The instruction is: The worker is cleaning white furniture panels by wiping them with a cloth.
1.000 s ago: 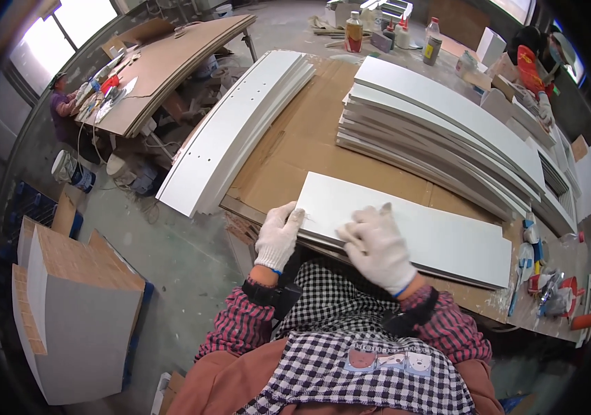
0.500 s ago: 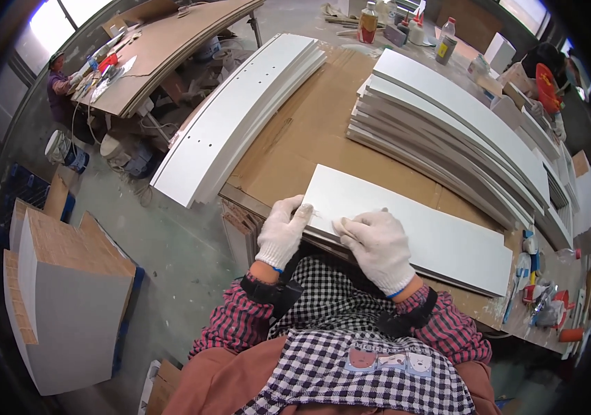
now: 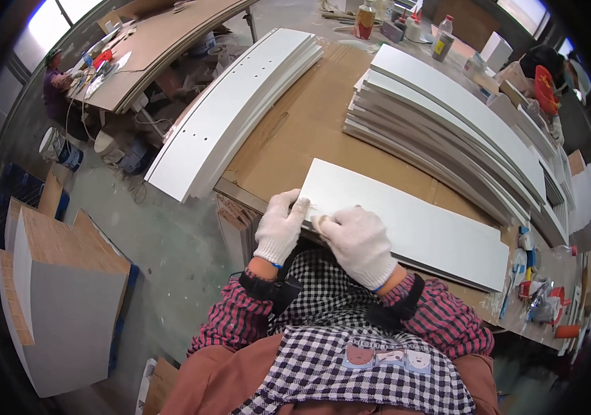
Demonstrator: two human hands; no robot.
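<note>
A white board (image 3: 399,225) lies in front of me along the table's near edge, and a darker layer shows beneath its near side. At its left end my left hand (image 3: 282,227), in a white knit glove, is closed on the corner with the thumb on top. My right hand (image 3: 356,238), gloved the same way, is closed at the board's near edge, just right of the left hand. Its fingers are curled in a pinch; whatever is between them is hidden. Pale marks or crumbs show on the board between the two hands.
Brown cardboard (image 3: 316,117) covers the table. White panels (image 3: 230,104) with small holes are stacked at left, and another stack of curved white panels (image 3: 441,131) stands behind the board. Tools (image 3: 537,294) and bottles (image 3: 442,40) lie around. Another person (image 3: 57,86) stands far left.
My right hand has slid left along the board's near edge, closer to my left hand. The left hand keeps its place at the corner; the whole view has shifted slightly.
</note>
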